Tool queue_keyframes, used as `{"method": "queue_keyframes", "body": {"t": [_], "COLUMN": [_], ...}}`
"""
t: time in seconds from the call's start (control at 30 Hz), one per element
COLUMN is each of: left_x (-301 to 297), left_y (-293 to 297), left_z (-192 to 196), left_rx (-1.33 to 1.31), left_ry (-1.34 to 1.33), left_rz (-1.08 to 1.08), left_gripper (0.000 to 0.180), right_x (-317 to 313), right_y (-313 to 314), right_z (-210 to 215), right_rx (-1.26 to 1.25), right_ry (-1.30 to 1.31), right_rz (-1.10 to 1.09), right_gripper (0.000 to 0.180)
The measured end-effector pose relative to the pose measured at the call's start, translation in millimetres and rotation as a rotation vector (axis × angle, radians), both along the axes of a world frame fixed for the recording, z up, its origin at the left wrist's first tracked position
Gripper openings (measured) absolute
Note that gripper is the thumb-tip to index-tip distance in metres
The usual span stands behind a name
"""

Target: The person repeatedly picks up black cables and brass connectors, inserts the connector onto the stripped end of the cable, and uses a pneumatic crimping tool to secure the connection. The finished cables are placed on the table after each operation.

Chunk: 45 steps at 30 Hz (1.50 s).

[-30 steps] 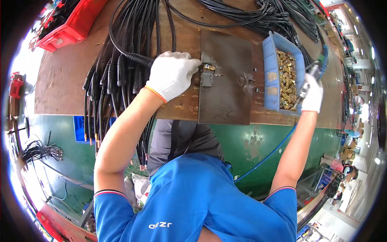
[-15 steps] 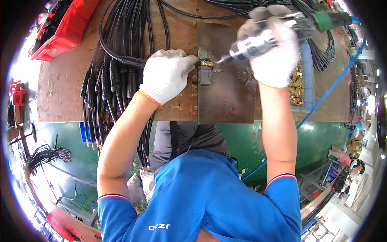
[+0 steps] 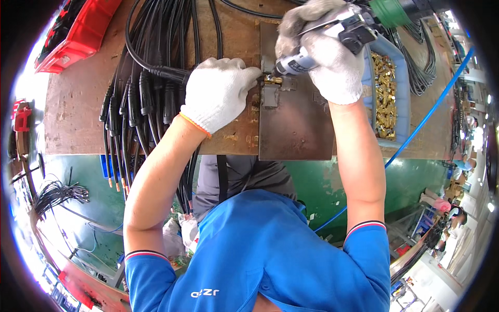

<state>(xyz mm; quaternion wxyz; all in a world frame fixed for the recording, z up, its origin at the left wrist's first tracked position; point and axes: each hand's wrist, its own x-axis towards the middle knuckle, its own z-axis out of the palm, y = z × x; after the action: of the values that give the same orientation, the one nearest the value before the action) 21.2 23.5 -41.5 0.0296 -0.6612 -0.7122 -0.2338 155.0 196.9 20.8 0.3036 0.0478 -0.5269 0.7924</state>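
The brass fitting sat in a small clamp on the metal plate, between both hands. The left hand closed on the black cable from the left; the right hand gripped the pneumatic driver, its long axis slanting from far right down to the fitting.

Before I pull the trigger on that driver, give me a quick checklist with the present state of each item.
1. Left hand steadies the brass fitting: ok.
2. Right hand grips the power driver: ok.
3. Driver tip at the fitting: ok.
4. Tip fully seated: cannot tell, too small.
5. Black cables clear of the tip: ok, they lie left of it.
6. Blue bin of brass parts within reach: ok.
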Motion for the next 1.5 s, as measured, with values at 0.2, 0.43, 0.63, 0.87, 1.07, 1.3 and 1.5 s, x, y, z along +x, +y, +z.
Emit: {"method": "queue_keyframes", "body": {"t": [0.2,0.43,0.63,0.87,1.07,1.3,1.5], "left_x": [-1.1,-1.5,-0.3,1.0,0.3,-0.2,-3.8], "left_y": [-0.4,1.7,2.6,2.0,3.1,0.8,-0.7], "left_z": [0.4,-1.5,-3.7,-4.8,-3.9,-2.1,1.9], "left_rx": [0.049,0.049,0.070,0.026,-0.009,-0.010,0.012], "left_ry": [0.076,0.043,0.043,0.018,0.022,0.019,0.069], "left_rz": [0.007,-0.001,-0.007,0.002,0.010,0.002,-0.032], "left_gripper": [0.013,0.014,0.015,0.021,0.022,0.020,0.018], "right_x": [-12.5,-16.4,-20.0,-17.9,-16.7,-9.4,82.4], "right_y": [-0.2,-24.1,-21.8,-30.1,-26.6,-26.5,59.7], "right_z": [-2.6,-23.2,-33.9,-26.1,-26.8,24.5,93.9], "right_rx": [0.112,-0.325,0.011,-0.127,0.177,0.157,0.156], "right_ry": [-0.067,-0.016,-0.015,0.042,-0.070,0.108,-0.018], "right_rz": [0.275,-0.010,-0.194,-0.131,-0.271,-0.437,-0.474], "right_gripper": [0.042,0.038,0.031,0.032,0.028,0.024,0.015]}}
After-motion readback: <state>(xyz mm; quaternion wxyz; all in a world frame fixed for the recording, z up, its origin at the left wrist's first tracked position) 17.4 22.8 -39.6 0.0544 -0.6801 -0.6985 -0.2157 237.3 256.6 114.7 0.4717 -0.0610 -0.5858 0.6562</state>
